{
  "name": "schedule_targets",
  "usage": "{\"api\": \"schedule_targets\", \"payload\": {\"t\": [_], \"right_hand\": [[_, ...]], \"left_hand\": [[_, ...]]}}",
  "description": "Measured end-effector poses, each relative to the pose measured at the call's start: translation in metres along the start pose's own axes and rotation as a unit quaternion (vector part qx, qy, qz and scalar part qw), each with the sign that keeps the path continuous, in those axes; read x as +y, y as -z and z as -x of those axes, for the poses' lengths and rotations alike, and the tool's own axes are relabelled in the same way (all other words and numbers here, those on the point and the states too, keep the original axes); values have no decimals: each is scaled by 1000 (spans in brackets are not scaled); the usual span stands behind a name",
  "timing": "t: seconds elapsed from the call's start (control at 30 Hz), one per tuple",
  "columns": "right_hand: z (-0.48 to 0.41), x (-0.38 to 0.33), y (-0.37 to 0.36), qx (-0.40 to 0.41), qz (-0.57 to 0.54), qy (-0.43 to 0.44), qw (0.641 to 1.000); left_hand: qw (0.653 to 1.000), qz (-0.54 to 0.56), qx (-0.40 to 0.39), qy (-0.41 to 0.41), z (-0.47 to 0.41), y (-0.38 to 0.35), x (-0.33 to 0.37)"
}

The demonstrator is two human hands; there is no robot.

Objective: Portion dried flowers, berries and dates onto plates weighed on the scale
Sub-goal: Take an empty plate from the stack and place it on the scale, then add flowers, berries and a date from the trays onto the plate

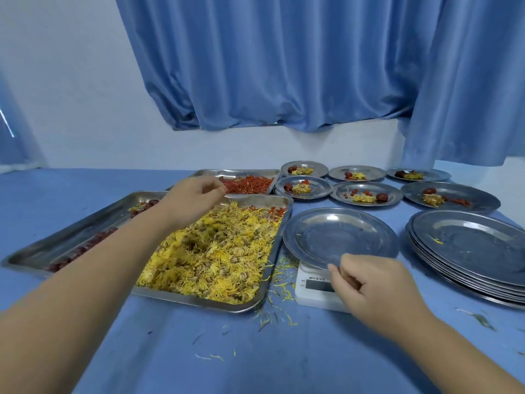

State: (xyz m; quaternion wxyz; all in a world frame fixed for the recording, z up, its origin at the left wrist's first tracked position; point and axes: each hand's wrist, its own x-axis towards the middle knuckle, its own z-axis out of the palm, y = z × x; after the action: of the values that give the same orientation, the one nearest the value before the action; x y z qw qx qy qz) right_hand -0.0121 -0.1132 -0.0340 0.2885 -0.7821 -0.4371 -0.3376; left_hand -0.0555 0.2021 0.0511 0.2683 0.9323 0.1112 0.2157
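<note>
The left hand (187, 200), its fingers bunched together with any catch unseen, is held over the near-left corner of the berry tray (241, 172). The empty plate (338, 237) on the scale (315, 291) lies rightward and nearer, its near rim pinched by the right hand (377, 288).

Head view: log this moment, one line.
left hand: at berry tray | right hand: grips plate rim on scale | plate: unfilled
</note>
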Motion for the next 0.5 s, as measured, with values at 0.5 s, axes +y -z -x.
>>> {"api": "schedule_targets", "payload": {"t": [0.5], "right_hand": [[10,17,-1,-75,-91,-90,989]], "left_hand": [[952,-169,-257,15,8,-20,-14]]}}
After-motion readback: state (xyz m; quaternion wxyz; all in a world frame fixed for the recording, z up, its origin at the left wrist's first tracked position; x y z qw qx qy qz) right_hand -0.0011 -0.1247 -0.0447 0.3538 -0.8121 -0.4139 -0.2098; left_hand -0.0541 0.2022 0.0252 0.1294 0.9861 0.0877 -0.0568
